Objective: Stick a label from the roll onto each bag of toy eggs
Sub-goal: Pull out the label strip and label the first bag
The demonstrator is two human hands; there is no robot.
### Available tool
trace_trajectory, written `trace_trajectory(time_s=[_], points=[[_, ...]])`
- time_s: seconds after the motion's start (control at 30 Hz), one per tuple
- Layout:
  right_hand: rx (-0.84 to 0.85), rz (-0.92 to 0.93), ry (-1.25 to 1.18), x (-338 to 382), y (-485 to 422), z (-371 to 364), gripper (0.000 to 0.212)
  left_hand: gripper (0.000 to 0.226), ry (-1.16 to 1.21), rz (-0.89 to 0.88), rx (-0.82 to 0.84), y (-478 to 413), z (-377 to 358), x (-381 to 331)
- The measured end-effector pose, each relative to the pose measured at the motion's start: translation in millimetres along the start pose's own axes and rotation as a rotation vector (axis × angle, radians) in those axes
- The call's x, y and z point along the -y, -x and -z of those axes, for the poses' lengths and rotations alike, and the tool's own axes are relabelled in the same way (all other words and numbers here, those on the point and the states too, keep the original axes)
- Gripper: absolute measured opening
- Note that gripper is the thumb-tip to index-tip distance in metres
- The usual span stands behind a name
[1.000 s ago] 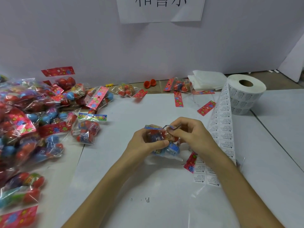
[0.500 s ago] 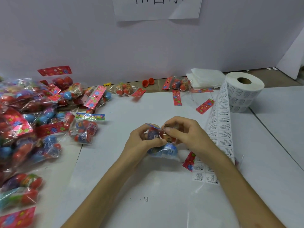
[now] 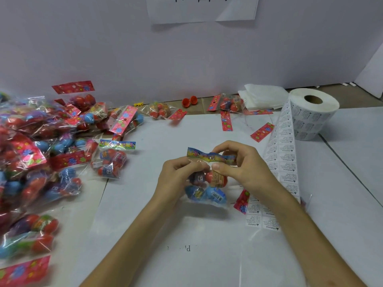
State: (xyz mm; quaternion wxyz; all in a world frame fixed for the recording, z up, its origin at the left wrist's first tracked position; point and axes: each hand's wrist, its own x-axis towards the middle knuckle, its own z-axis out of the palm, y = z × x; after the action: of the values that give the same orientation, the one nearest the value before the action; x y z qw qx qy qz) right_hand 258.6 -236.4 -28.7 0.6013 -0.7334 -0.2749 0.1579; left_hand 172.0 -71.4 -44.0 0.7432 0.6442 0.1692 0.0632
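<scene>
the bag of toy eggs [image 3: 204, 193] is held up off the surface [image 3: 352, 162] at centre, btwn both hands, just left of the label strip [image 3: 284, 158]. left hand [image 3: 176, 179] grips its left side, fingers curled round the film. right hand [image 3: 244, 168] pinches the top right: thumb pressed flat on the film by a red egg, other fingers hooked behind the header card [image 3: 209, 157]. can't tell if a label sits under that thumb; the printed patch on the red egg could be the egg's own sticker.

to do this step well, imo: pick a flat stretch of film, pull it taut w/ the left hand so it doesn't crease, lay the label down from one edge & rub across w/ the thumb pad. press where an egg backs the film, not over a gap. on a tight curve the corners will prob lift.

materials: bag is thin clear plastic, glossy, crinkly, likely slippery. eggs look like hard smooth plastic, red & blue, rounded. header is printed card, bent in a wave. strip is matte white paper, small rectangular labels in columns w/ fine black print, trailing from the fat roll [image 3: 313, 114] w/ a hollow core at far right. pile of bags [image 3: 31, 152] heaped at left, shiny. loose red cards [image 3: 262, 132] lie flat on the white sheet [image 3: 186, 131]. folded tissue [image 3: 263, 96] sits by the wall.
</scene>
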Motion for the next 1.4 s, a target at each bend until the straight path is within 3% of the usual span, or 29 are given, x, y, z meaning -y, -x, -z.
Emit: trace_trajectory(time_s=[0.23, 0.43, 0.6, 0.73, 0.8, 0.9, 0.97, 1.07, 1.17, 1.27, 1.4], points=[[0.064, -0.047, -0.054, 2, 2, -3, 0.014, 0.015, 0.099, 0.017, -0.074, -1, 0, -4], [0.034, -0.014, -0.056, 1, 2, -2, 0.030, 0.024, 0.080, 0.009, -0.062, -1, 0, -3], [-0.046, 0.034, -0.055, 3, 2, 1, 0.036, 0.032, -0.110, -0.174, -0.076, -1, -2, 4], [-0.354, 0.052, 0.027, 4, 2, 0, 0.027, 0.020, -0.433, -0.539, -0.311, 4, -4, 3], [-0.491, 0.069, 0.061, 7, 4, 0, 0.021, 0.022, -0.491, -0.629, -0.284, 8, -6, 1], [-0.513, 0.092, 0.007, 13, 6, -3, 0.015, 0.047, -0.488, -0.527, -0.082, 12, -11, 1], [-0.375, 0.115, -0.107, 16, 8, -8, 0.016, 0.057, -0.491, -0.473, -0.001, 10, -11, 3], [-0.116, 0.124, -0.308, 21, 11, -11, 0.025, 0.040, -0.393, -0.446, -0.063, 5, -7, 5], [-0.228, 0.174, -0.328, 25, 11, -6, 0.013, 0.026, -0.093, -0.207, -0.081, 0, -1, -2], [-0.410, 0.129, -0.135, 21, 7, 1, 0.014, 0.027, -0.002, -0.087, -0.026, -1, 3, -5], [-0.241, -0.066, -0.142, 16, 4, 1, 0.025, 0.024, -0.042, -0.086, 0.032, 2, -2, -5]])
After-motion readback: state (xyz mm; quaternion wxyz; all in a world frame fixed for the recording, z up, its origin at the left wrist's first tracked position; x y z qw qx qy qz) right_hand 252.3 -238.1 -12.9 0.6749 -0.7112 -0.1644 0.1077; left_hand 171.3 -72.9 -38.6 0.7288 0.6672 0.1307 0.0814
